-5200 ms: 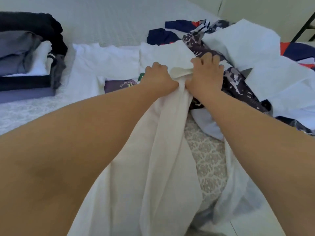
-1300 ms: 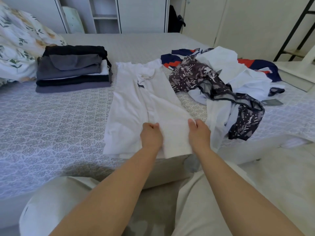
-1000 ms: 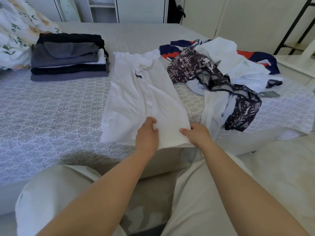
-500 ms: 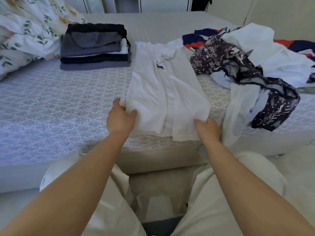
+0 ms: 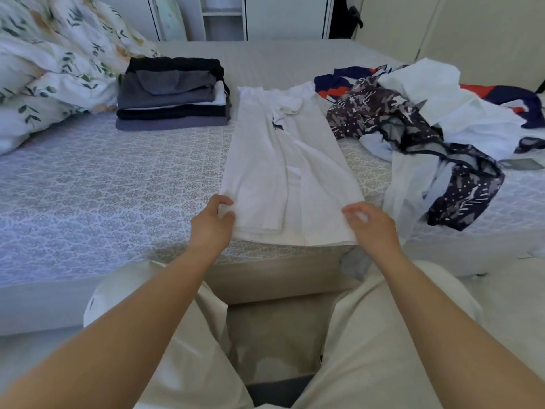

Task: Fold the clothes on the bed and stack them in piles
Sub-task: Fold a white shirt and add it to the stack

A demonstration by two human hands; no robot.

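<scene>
The left hand point(image 5: 211, 225) pinches the near left corner of the white shirt point(image 5: 286, 178), thumb and fingers curled round the hem. The right hand point(image 5: 372, 228) is at the near right corner, fingers bent over the cloth edge; it seems to grasp the hem, though blur hides the fingertips. The white shirt lies lengthwise on the bed point(image 5: 103, 196), folded into a narrow strip with its collar at the far end and a small dark logo on the chest, its hem close to the near edge of the mattress.

To the left, beyond the shirt's far end, stands a folded stack point(image 5: 172, 94) of black, grey and white garments. To the right sprawls the unfolded heap point(image 5: 427, 119), with white pieces, a dark patterned garment and navy and red cloth, part of it hanging over the bed's edge. A floral duvet point(image 5: 53, 66) is bunched at the far left. Behind the bed stand pale wardrobe doors and an open shelf point(image 5: 222, 16). The person's pale trousers point(image 5: 368, 349) fill the foreground.
</scene>
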